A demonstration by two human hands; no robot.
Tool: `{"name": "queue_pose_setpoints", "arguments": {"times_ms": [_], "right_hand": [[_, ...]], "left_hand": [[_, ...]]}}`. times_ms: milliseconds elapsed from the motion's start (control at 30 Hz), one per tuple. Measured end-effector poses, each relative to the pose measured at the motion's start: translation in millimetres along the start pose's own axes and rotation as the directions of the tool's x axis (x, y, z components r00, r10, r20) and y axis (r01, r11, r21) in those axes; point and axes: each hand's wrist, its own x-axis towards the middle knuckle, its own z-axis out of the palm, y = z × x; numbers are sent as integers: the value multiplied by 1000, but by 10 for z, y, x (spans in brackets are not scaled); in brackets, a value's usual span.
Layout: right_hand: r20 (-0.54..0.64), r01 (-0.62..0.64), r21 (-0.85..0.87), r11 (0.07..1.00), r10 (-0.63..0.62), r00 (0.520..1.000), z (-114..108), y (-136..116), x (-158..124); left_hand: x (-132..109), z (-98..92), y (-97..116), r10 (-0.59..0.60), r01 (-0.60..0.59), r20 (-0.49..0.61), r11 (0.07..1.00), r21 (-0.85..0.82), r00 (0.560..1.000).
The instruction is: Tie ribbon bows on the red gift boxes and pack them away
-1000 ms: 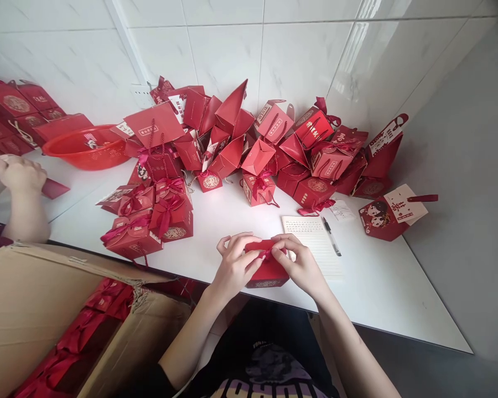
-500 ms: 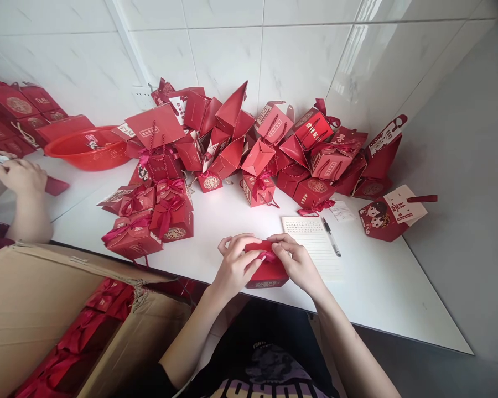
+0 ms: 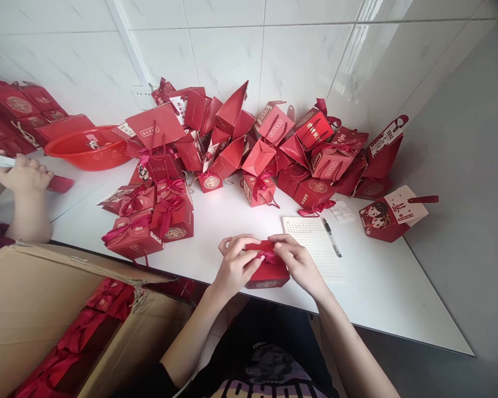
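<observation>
A red gift box [image 3: 269,275] with a gold emblem on its front face stands at the table's near edge, between my hands. Across its top lies a dark pink ribbon [image 3: 269,256]. My left hand [image 3: 236,262] is on the left of the box top, thumb and fingers closed on the ribbon. From the right, my right hand [image 3: 294,260] has its fingers bent and pressed at the ribbon and the upper edge of the box. The fingers partly cover the ribbon, so its knot does not show clearly.
Red gift boxes [image 3: 259,157] lie heaped along the wall. Ribboned boxes [image 3: 135,235] stand to the left. A notebook [image 3: 302,224] with a pen [image 3: 332,237] lies right. At far left are an orange basin [image 3: 87,160] and a co-worker's hands [image 3: 22,174]. A cardboard carton [image 3: 149,326] holds more boxes.
My right hand's fingers have shifted slightly at the ribbon; my left hand stays almost still. The co-worker's hands at the far left have moved a little, showing more of a white item.
</observation>
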Motion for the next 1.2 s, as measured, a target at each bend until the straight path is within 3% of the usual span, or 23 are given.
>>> {"name": "queue_pose_setpoints", "arguments": {"times_ms": [167,400,767,900,1033,1200], "right_hand": [[98,97,-92,991,-88,991,-61,45,-36],[20,117,-157,981,-115,993,-54,73,-8],[-56,149,-385,911,-185,981,54,105,-4],[-152,191,-447,874,-285,946,57,61,-88],[-61,283,-575,767,-385,921,45,2,-205],[-34,287,-673,681,-417,908,83,23,-228]], "left_hand": [[-3,-8,-10,-111,116,66,990,-74,992],[10,19,4,-230,264,192,948,-177,954],[73,62,37,-424,529,331,762,-374,843],[71,98,41,-479,558,287,730,-395,830],[74,111,44,-495,578,300,687,-441,816],[79,99,47,-489,588,327,674,-446,809]]}}
